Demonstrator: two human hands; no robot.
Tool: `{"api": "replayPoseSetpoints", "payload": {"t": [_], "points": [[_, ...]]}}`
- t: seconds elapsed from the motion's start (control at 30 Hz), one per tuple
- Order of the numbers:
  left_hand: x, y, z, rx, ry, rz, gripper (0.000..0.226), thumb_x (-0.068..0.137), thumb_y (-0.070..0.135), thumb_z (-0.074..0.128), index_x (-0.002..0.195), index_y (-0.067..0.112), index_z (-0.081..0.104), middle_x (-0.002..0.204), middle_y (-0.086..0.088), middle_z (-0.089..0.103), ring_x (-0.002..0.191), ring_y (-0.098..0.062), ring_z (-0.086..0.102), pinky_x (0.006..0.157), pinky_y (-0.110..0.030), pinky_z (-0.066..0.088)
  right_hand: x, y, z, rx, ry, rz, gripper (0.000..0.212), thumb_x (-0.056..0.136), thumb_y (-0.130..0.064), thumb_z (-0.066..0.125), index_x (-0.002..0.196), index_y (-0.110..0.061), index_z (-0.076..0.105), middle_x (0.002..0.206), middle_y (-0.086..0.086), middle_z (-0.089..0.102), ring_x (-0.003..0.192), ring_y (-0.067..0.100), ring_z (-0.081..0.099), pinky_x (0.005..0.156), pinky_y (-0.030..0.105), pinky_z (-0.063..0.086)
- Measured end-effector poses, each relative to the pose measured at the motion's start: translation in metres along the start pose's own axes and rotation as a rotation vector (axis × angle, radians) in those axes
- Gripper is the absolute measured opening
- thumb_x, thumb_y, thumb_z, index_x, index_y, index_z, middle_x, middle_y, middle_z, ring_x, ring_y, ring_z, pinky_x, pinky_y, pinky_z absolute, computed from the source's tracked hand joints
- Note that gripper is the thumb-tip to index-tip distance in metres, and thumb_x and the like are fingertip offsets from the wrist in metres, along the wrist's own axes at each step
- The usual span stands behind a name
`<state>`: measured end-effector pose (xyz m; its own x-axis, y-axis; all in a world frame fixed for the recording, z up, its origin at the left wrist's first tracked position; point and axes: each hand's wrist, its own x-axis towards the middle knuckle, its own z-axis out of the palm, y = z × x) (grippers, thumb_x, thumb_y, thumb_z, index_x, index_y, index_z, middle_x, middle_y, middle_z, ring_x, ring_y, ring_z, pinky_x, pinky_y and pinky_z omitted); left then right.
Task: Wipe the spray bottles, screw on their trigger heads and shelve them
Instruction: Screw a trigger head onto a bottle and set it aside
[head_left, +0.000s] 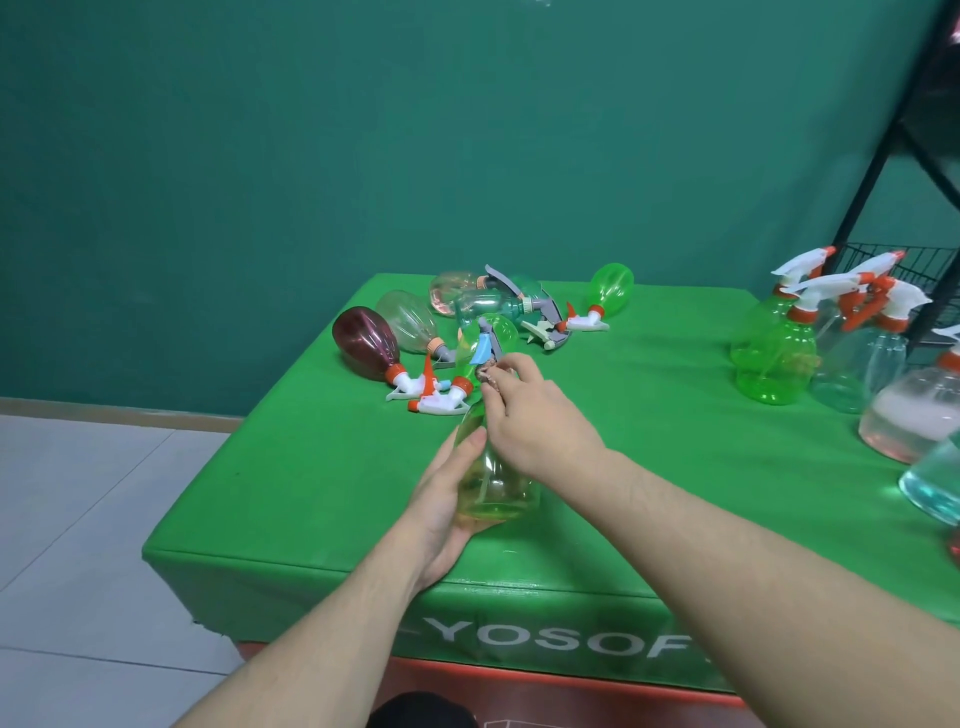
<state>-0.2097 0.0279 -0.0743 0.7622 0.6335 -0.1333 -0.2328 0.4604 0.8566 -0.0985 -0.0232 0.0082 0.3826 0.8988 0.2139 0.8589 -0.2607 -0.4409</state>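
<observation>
Yellow-green bottle (493, 478): translucent plastic, smooth, rounded body tapering to a narrow neck, held tilted at centre frame above the green cloth-covered table (322, 467). Left hand (447, 499) cradles the body from the lower left, thumb curled onto its shoulder. Right hand (524, 415) sits at the neck, fingers pinched around the trigger head (485, 353), a grey and blue moulded piece pointing to the upper left. Just behind, a heap of bottles (467, 322) lies on its side: maroon, clear, pinkish, green, with white and orange heads. At right frame, upright assembled bottles (779, 353) stand beside a black wire rack (883, 171).
</observation>
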Motion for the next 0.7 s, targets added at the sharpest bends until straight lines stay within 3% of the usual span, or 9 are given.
{"api": "replayPoseSetpoints", "payload": {"t": [0.2, 0.33, 0.47, 0.57, 0.7], "points": [[-0.001, 0.002, 0.003, 0.027, 0.018, -0.018, 0.069, 0.077, 0.049, 0.073, 0.141, 0.027, 0.057, 0.124, -0.017, 0.072, 0.103, -0.034, 0.073, 0.088, -0.049, 0.060, 0.005, 0.000, 0.000, -0.048, -0.057, 0.069, 0.044, 0.109, -0.034, 0.026, 0.141, -0.013, 0.047, 0.148, -0.001, 0.032, 0.115, 0.030, 0.055, 0.100, 0.046, 0.046], [0.001, -0.001, 0.002, 0.050, 0.029, -0.027, 0.071, 0.081, 0.052, 0.070, 0.145, 0.025, 0.054, 0.126, -0.017, 0.071, 0.112, -0.038, 0.071, 0.096, -0.055, 0.057, 0.001, 0.005, -0.001, 0.010, -0.055, 0.025, 0.042, 0.109, -0.029, 0.031, 0.140, -0.010, 0.052, 0.150, 0.001, 0.037, 0.124, 0.029, 0.051, 0.110, 0.041, 0.039], [0.002, 0.000, 0.004, 0.053, 0.044, -0.031, 0.070, 0.083, 0.057, 0.066, 0.143, 0.023, 0.057, 0.124, -0.019, 0.072, 0.106, -0.035, 0.073, 0.091, -0.051, 0.060, -0.010, 0.011, 0.002, 0.104, -0.035, -0.010, 0.040, 0.109, -0.025, 0.035, 0.144, -0.014, 0.052, 0.161, -0.001, 0.033, 0.144, 0.022, 0.035, 0.119, 0.029, 0.021], [0.003, -0.001, 0.005, 0.068, 0.073, -0.035, 0.071, 0.081, 0.064, 0.062, 0.139, 0.022, 0.060, 0.122, -0.017, 0.073, 0.105, -0.034, 0.073, 0.087, -0.047, 0.062, -0.018, 0.015, 0.004, 0.130, 0.016, -0.063, 0.041, 0.108, -0.025, 0.038, 0.146, -0.019, 0.051, 0.162, -0.001, 0.034, 0.150, 0.012, 0.027, 0.115, 0.015, 0.011], [0.004, -0.002, 0.006, 0.057, 0.121, -0.026, 0.076, 0.076, 0.068, 0.062, 0.134, 0.020, 0.065, 0.117, -0.015, 0.075, 0.090, -0.024, 0.073, 0.077, -0.039, 0.061, -0.026, 0.018, 0.010, 0.112, 0.037, -0.161, 0.042, 0.107, -0.025, 0.042, 0.148, -0.023, 0.051, 0.160, -0.001, 0.038, 0.148, 0.015, 0.030, 0.117, 0.016, 0.011]]}}
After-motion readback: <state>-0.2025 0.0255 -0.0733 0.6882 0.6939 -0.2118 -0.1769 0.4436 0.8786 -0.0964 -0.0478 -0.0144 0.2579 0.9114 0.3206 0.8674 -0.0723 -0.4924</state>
